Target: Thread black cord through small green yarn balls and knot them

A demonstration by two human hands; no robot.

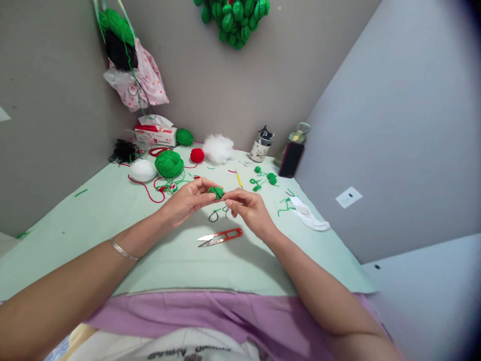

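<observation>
My left hand (191, 199) pinches a small green crocheted piece (215, 192) between thumb and fingers, above the table's middle. Dark yarn shows on the piece at its right side. My right hand (248, 206) is closed at that side, its thumb and fingertips pressed together; what lies between them is too small to make out. Below the hands, a loop of black yarn (214, 216) shows over the table. A pair of orange-handled thread snips (221, 237) lies nearer to me, blades pointing left. Behind my right hand rests a yellow-handled crochet hook (239, 179).
Green (169, 164), white (143, 171) and red yarn balls (197, 155) stand at the back left, near white stuffing (218, 149) and a tissue box (158, 134). Toward the right are small green crocheted pieces (271, 178), a white cloth (310, 215), a phone (291, 159) and a pen cup (260, 149).
</observation>
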